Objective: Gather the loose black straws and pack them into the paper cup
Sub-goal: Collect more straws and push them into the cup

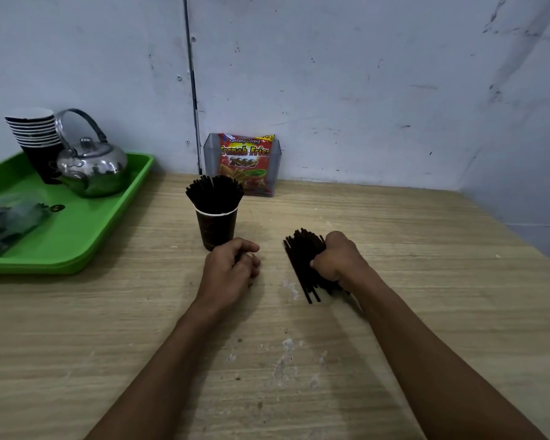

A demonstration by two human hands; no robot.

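Forearms are seen over worktop (426,242) | right hand (337,262) is clamped round bundle of black straws (302,265), ends on worktop | left hand (232,265) is loosely curled, nothing held, beside paper cup (217,228) | cup is judged largely packed; bundle still to be inserted.

Illumination is moderate and even, from overhead. Soft shadows fall on the table (426,249) left of the paper cup (217,228) and beneath both forearms. The kettle (92,168), left of the cup, carries bright specular glints. Wide-angle distortion bends the wall lines far from the cup. Forearms nearest the camera are slightly soft.
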